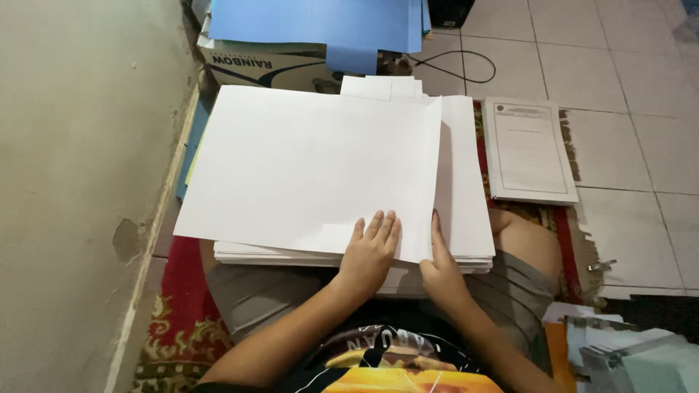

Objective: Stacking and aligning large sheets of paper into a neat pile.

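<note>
Left hand [371,251] lies flat on top sheet [306,167]; right hand [439,266] pinches its edge, fingertips hidden.

A seated person wears a black T-shirt with a yellow-and-orange graphic and pale lettering across the chest, and grey shorts. Both forearms are bare below the shirt; the left hand [370,251] and right hand [440,271] carry no rings.

pale tiled floor [626,94] carries most of it; a red patterned rug [182,306] lies on it near left; a black cable [466,69] loops far; a printed booklet [529,149] sits right
</note>
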